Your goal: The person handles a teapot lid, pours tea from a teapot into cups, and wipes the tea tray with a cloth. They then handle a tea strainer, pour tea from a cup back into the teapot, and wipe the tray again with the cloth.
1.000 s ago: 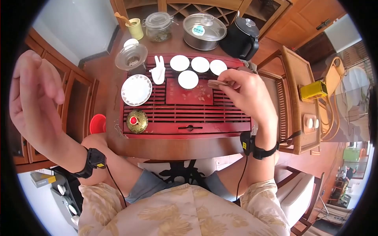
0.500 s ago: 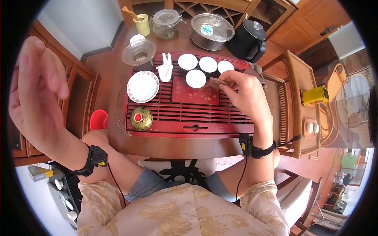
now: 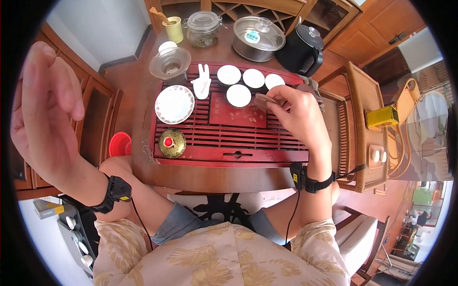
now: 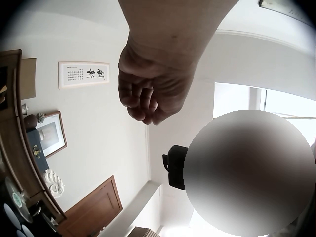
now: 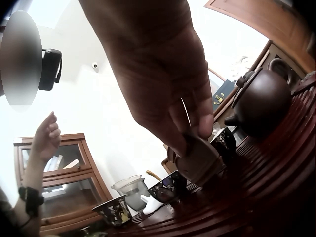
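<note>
My right hand (image 3: 303,112) pinches a small brown cup-shaped piece (image 5: 197,160) between thumb and fingers, tilted over the right half of the red slatted tea tray (image 3: 267,157). In the head view that piece looks thin and partly covered by the fingers. Just beyond it stand several small cups, white inside and dark outside, the nearest being a front cup (image 3: 238,96). A dark brown teapot (image 5: 261,101) sits beside the hand in the right wrist view, mostly hidden in the head view. Raised at the far left, away from the tray, my left hand (image 3: 47,109) holds nothing, fingers loosely bent.
On the tray's left are a white bowl (image 3: 174,105), a white rabbit-like figure (image 3: 202,86) and a patterned lidded pot (image 3: 172,143). Behind stand a glass strainer (image 3: 170,63), a glass jar (image 3: 202,29), a steel pot (image 3: 259,40) and a black kettle (image 3: 299,50).
The head view has shifted, so the tray and its things appear farther right. My right hand still pinches the brown piece; the left stays raised.
</note>
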{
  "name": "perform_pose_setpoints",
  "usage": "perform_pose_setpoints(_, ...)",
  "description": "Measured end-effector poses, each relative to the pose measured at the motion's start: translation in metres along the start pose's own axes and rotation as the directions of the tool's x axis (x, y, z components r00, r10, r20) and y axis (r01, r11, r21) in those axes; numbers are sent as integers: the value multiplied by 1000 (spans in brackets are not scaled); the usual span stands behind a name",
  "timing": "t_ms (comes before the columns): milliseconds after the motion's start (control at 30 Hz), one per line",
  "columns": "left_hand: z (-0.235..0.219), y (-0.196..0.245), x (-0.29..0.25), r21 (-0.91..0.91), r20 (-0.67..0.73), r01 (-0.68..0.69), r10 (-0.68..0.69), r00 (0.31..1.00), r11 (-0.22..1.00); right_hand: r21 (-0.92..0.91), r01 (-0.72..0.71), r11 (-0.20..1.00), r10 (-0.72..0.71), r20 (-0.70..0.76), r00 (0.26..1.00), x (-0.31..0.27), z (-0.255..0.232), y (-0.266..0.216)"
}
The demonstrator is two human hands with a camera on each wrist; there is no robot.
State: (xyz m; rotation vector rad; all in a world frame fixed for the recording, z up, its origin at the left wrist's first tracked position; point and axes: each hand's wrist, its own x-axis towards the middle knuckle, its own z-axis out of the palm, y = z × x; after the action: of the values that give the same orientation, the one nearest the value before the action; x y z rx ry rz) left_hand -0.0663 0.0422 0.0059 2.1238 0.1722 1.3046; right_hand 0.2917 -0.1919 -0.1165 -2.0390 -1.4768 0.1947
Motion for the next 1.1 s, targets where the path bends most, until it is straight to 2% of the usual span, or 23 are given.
perform_pose_setpoints(133, -2, 0, 2, 53, 36, -30, 28, 999, 998, -21, 3, 1000, -3, -3, 1000, 0, 0, -1)
perform_pose_setpoints(533, 0, 0, 0, 22, 15, -18, 17, 1000, 1000, -23, 13, 1000, -13, -1, 1000, -1, 0, -2)
perform_pose_setpoints(633, 0, 0, 4, 37, 73, -63, 60, 996, 997, -20, 6, 1000, -6, 6, 1000, 0, 0, 0)
perform_pose_setpoints(733, 2, 1, 5, 36, 71, -66, 64, 995, 997, -49, 2, 999, -1, 17, 1000, 0, 2, 2)
perform_pose_setpoints(833, 10, 9, 1, 99, 52, 34, -39, 998, 994, -79, 92, 993, -91, 18, 996, -2, 6, 6)
perform_pose_setpoints(933, 9, 10, 1, 104, 54, 33, -39, 998, 994, -83, 167, 982, -165, 31, 986, -2, 7, 6)
perform_pose_setpoints(1100, 11, 12, 1, 84, 41, 49, -52, 998, 995, -8, 84, 996, -84, -14, 996, -2, 2, -3)
